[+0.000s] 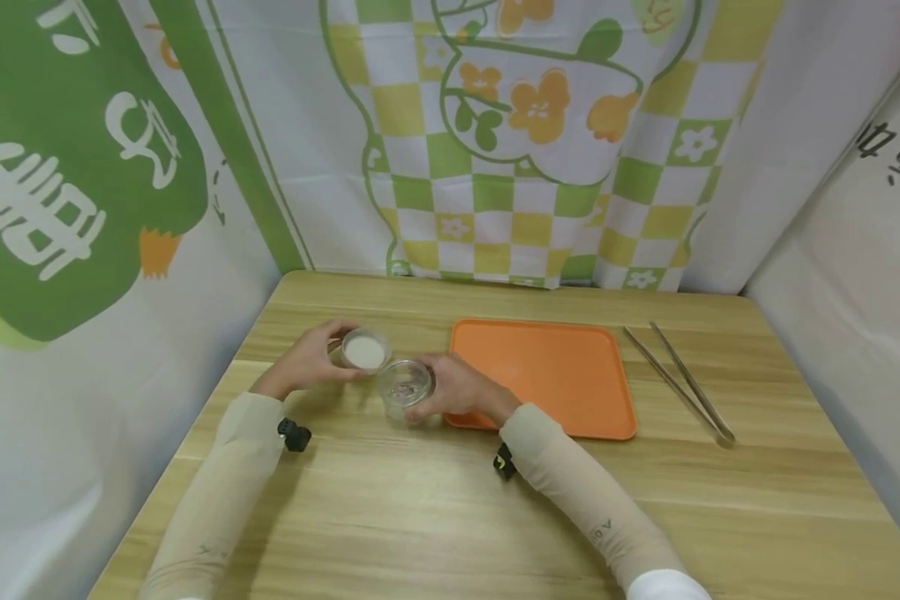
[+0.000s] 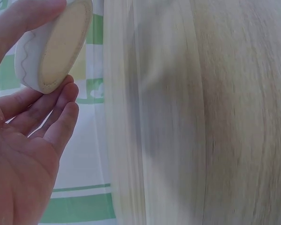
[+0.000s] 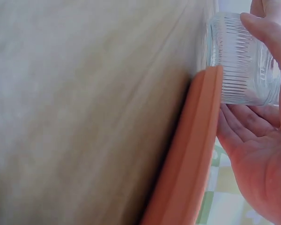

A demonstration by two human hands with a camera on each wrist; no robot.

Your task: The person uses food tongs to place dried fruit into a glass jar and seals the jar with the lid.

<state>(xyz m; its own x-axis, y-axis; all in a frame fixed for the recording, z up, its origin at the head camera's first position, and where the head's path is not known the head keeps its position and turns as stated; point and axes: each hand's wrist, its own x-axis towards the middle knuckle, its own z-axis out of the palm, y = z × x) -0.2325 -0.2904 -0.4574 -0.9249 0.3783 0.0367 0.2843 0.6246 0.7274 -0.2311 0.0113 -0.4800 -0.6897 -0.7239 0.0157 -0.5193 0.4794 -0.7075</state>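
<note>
My left hand (image 1: pixel 313 360) holds a small round white dish (image 1: pixel 366 351) between thumb and fingers, raised off the table. In the left wrist view, its side bears a wavy line and a beige underside (image 2: pixel 64 44) shows. My right hand (image 1: pixel 456 387) grips a clear glass jar (image 1: pixel 395 406) at the tray's left edge, thumb on one side and fingers on the other. Small pinkish-dark bits lie inside it. Vertical ribs run round the jar's wall (image 3: pixel 234 61) in the right wrist view. The dish and jar are close together; whether they touch, I cannot tell.
An orange tray (image 1: pixel 562 375) lies right of the jar. Metal tongs (image 1: pixel 678 379) rest on the wooden table (image 1: pixel 390 517) to the tray's right. Patterned curtains (image 1: pixel 510 208) stand behind the table, with white sheets at both sides.
</note>
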